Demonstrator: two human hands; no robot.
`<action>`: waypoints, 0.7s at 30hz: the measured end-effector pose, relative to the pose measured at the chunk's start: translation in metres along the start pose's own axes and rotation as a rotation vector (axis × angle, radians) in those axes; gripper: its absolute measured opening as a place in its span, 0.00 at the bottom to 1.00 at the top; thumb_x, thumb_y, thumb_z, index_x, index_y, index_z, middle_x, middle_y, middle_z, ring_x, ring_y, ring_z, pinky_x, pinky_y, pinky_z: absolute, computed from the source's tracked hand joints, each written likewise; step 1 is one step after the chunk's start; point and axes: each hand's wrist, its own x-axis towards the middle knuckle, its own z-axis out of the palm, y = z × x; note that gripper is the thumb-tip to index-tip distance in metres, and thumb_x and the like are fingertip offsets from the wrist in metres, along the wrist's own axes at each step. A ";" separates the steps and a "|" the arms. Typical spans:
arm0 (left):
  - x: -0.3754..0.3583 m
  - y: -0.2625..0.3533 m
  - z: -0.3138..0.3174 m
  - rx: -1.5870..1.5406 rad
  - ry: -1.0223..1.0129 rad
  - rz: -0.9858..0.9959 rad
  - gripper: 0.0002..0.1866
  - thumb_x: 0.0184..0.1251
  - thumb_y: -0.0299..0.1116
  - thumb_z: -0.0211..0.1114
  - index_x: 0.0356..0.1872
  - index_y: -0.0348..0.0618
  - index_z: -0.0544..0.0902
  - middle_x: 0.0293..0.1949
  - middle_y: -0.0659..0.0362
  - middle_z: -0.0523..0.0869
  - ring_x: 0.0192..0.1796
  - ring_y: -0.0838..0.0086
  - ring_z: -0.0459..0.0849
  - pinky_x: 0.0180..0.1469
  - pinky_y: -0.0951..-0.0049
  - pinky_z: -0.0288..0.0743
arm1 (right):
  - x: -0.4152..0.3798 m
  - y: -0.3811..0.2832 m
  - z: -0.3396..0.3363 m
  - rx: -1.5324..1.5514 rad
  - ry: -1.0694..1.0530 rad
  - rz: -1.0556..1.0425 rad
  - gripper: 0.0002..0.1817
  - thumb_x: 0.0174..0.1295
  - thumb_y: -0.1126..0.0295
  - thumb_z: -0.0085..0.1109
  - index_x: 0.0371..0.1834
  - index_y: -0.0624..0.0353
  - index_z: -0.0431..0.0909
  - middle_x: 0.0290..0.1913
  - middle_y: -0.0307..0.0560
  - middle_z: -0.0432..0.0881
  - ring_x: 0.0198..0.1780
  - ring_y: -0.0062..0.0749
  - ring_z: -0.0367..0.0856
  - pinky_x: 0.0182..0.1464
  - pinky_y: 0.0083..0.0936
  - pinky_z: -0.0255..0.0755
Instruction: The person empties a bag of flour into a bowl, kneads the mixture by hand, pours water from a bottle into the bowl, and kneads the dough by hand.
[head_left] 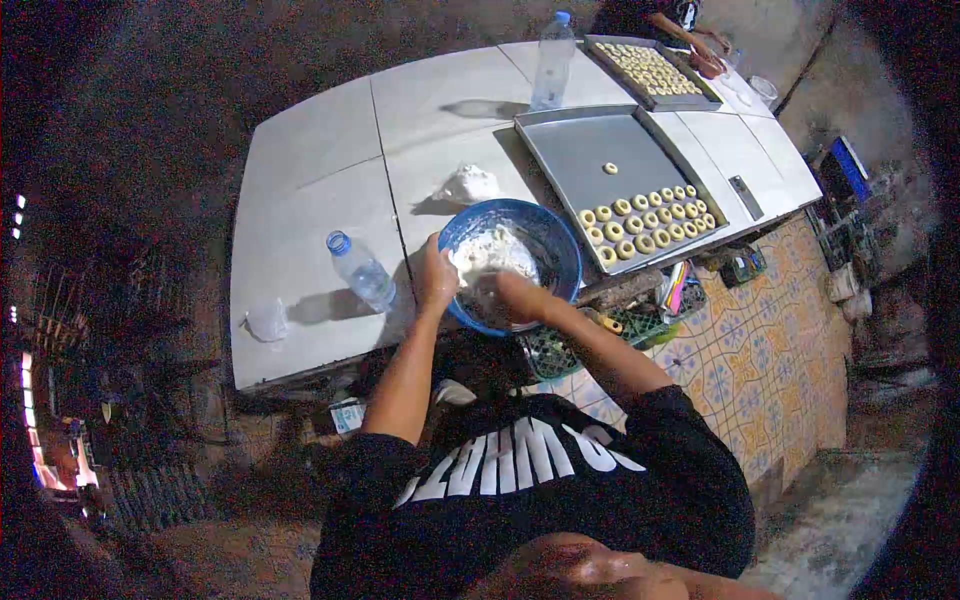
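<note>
A blue bowl (572, 262) stands near the table's front edge with a white, floury mixture (490, 250) inside it. My left hand (437, 278) grips the bowl's left rim. Down in the bowl, my right hand (515, 296) is in the mixture at the near side; its fingers are hidden and blurred. Just behind the bowl lies a white plastic bag (470, 185). To the left, an uncapped clear bottle (362, 272) stands on the table, partly filled. Right of the bowl, a metal tray (590, 150) carries rows of small ring-shaped dough pieces (645, 243), with one lying apart.
A capped bottle (553, 62) stands behind the tray. Another tray (655, 72) full of rings lies farther back, beside a person's hands (712, 45). A small clear bag (267, 320) rests on the table's left. Below the table edge is a green crate (560, 355).
</note>
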 end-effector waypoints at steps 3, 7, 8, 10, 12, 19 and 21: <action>-0.004 0.018 -0.009 -0.039 -0.010 -0.096 0.16 0.65 0.19 0.52 0.54 0.34 0.72 0.44 0.41 0.81 0.46 0.48 0.80 0.48 0.58 0.72 | 0.002 -0.051 -0.013 -0.133 -0.156 0.202 0.19 0.56 0.73 0.54 0.52 0.64 0.76 0.46 0.61 0.82 0.49 0.51 0.81 0.51 0.40 0.74; 0.001 -0.003 0.005 -0.074 0.088 0.055 0.16 0.64 0.18 0.52 0.53 0.34 0.73 0.41 0.41 0.82 0.45 0.46 0.81 0.47 0.57 0.73 | 0.011 -0.015 0.010 -0.142 -0.093 0.112 0.12 0.58 0.72 0.50 0.42 0.64 0.79 0.44 0.64 0.81 0.45 0.58 0.81 0.47 0.44 0.75; 0.008 -0.022 0.019 -0.140 0.097 0.080 0.16 0.64 0.19 0.52 0.53 0.35 0.72 0.41 0.40 0.82 0.46 0.45 0.80 0.48 0.55 0.73 | 0.020 -0.030 0.002 -0.263 -0.155 0.136 0.10 0.57 0.73 0.51 0.38 0.64 0.79 0.42 0.64 0.82 0.43 0.59 0.81 0.45 0.45 0.75; 0.008 -0.012 0.010 -0.129 0.069 0.061 0.17 0.64 0.20 0.52 0.54 0.35 0.72 0.42 0.39 0.82 0.47 0.43 0.80 0.49 0.53 0.72 | 0.034 -0.043 -0.007 -0.385 -0.229 0.123 0.09 0.52 0.72 0.55 0.35 0.62 0.81 0.40 0.63 0.83 0.42 0.59 0.82 0.48 0.46 0.75; -0.001 0.006 -0.005 0.022 0.000 -0.027 0.17 0.65 0.22 0.52 0.55 0.36 0.72 0.42 0.38 0.81 0.48 0.42 0.79 0.49 0.51 0.72 | 0.042 -0.029 -0.002 -0.384 -0.248 0.063 0.13 0.47 0.69 0.61 0.38 0.58 0.83 0.38 0.58 0.84 0.41 0.57 0.83 0.56 0.43 0.74; 0.028 -0.077 0.058 -0.136 0.087 0.085 0.14 0.66 0.23 0.53 0.53 0.38 0.72 0.42 0.39 0.82 0.47 0.40 0.79 0.46 0.49 0.72 | 0.040 0.007 0.024 -0.179 0.071 0.143 0.08 0.48 0.73 0.58 0.31 0.62 0.81 0.37 0.62 0.82 0.40 0.58 0.80 0.45 0.45 0.73; -0.005 0.016 -0.009 -0.003 0.054 -0.010 0.15 0.66 0.24 0.54 0.53 0.39 0.72 0.40 0.40 0.82 0.45 0.41 0.79 0.45 0.51 0.73 | 0.045 0.029 0.024 -0.157 0.116 0.101 0.13 0.44 0.72 0.62 0.35 0.63 0.81 0.38 0.61 0.82 0.41 0.57 0.79 0.48 0.42 0.73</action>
